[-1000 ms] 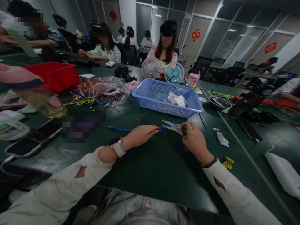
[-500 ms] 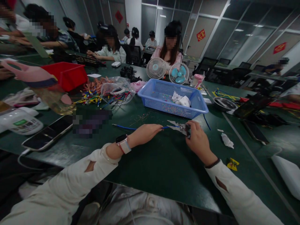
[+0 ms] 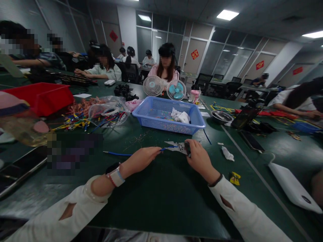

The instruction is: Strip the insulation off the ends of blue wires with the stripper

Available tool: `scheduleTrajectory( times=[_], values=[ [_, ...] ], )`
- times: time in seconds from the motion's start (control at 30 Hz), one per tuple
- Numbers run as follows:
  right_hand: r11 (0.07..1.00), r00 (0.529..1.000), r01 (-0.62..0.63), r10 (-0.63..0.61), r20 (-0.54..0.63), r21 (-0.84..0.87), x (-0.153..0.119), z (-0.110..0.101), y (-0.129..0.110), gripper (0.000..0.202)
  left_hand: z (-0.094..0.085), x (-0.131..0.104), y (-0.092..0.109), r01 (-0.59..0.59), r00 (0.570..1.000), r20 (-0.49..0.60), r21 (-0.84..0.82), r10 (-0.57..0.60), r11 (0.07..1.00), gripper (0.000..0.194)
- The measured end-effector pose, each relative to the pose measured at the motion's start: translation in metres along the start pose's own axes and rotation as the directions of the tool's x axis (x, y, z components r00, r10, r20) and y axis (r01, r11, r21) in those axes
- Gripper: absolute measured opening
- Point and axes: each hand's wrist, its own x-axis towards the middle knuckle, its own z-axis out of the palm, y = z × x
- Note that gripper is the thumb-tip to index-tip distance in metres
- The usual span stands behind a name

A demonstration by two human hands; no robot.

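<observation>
head cam | faces forward-down | near hands (image 3: 171,158) | over table (image 3: 161,201)

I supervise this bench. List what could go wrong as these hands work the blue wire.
1. The left hand pinches the blue wire close to the stripper tips, so a slip could nick a finger.
2. The right hand may squeeze too hard and cut the strands.

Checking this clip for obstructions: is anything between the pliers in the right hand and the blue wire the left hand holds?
Nothing visible. The left hand pinches the blue wire, whose end reaches the open pliers held by the right hand. Only bare green table lies beneath; the blue basket sits behind.
</observation>
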Motion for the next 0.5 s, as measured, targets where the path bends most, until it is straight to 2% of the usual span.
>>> scheduleTrajectory(
  times=[0.3,0.5],
  values=[
    [0.995,0.998,0.020,-0.025,-0.054,-0.094,-0.0001,-0.0079,0.0007,0.042,-0.0003,-0.0021,0.0027,-0.015,1.000,-0.017,0.010,0.016,1.000,0.028],
    [0.984,0.985,0.028,-0.056,-0.161,-0.174,-0.0018,-0.0064,-0.0008,0.038,0.0018,-0.0010,0.0004,-0.014,1.000,-0.015,0.012,0.014,1.000,0.028]
  ],
)
